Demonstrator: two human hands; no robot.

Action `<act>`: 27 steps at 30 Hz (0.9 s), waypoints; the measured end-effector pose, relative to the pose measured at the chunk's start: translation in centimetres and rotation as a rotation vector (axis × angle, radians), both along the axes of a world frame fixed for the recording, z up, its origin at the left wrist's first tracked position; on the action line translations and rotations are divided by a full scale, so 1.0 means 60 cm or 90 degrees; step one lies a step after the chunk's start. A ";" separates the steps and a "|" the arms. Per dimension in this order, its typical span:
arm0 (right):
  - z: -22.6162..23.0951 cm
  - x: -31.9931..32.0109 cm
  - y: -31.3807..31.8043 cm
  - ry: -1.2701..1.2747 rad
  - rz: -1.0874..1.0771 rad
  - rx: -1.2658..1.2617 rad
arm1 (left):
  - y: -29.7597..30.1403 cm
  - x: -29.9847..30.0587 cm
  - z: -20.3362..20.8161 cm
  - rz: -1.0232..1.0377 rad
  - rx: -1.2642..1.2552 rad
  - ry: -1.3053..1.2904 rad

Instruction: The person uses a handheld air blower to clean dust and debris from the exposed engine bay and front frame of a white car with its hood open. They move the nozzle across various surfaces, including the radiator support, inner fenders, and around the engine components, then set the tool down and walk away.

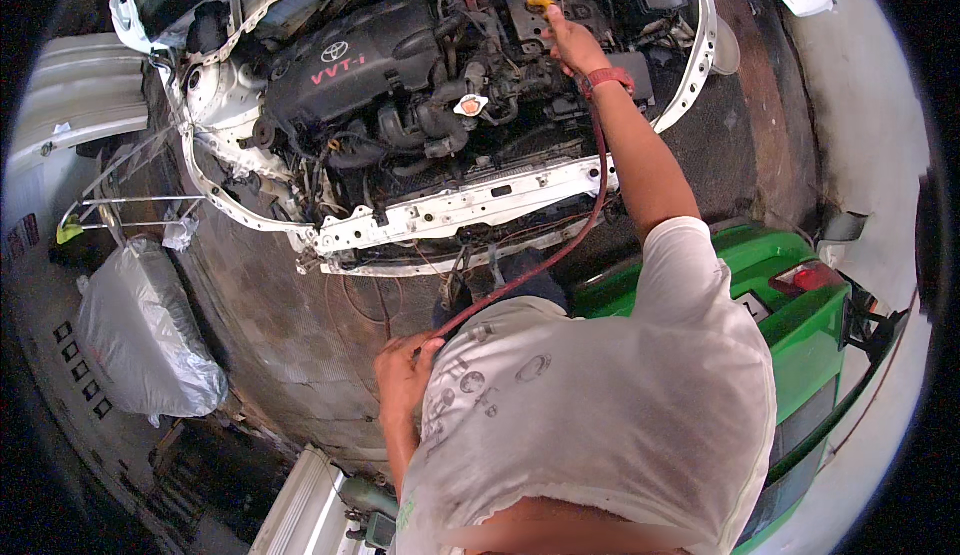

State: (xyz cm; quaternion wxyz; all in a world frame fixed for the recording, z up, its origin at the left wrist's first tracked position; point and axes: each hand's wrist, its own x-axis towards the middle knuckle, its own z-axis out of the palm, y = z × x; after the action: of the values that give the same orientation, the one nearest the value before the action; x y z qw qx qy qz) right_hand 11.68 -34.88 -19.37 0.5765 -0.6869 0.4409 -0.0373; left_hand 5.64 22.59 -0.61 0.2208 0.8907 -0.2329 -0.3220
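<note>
The right hand (pixel 572 43) holds a yellow tool (pixel 540 0) far in the engine (pixel 400 75); the left hand (pixel 405 370) grips the red hose (pixel 560 255) near, work ongoing

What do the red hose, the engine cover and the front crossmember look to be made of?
Red hose: flexible rubber or plastic by its sagging curve, matte. Engine cover: looks like moulded black plastic, dull and dusty. Front crossmember: white painted sheet metal, stamped holes, grimy. The right hand holds a yellow tip, probably plastic; the left hand grips the hose.
</note>
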 end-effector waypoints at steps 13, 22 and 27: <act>0.004 -0.169 -0.058 -0.024 -0.463 -0.035 | 0.031 0.008 -0.003 0.081 0.077 0.001; 0.011 -0.205 -0.016 -0.064 -0.437 -0.041 | 0.033 0.024 -0.001 0.051 0.059 -0.005; 0.057 -0.228 -0.058 -0.120 -0.588 -0.101 | 0.034 0.027 -0.015 0.040 -0.006 -0.032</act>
State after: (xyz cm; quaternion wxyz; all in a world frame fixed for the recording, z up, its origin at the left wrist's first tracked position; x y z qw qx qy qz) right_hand -1.97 -38.33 -15.97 0.4831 -0.4547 0.6415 -0.3852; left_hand 7.28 24.65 -1.52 0.2294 0.9042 -0.2116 -0.2915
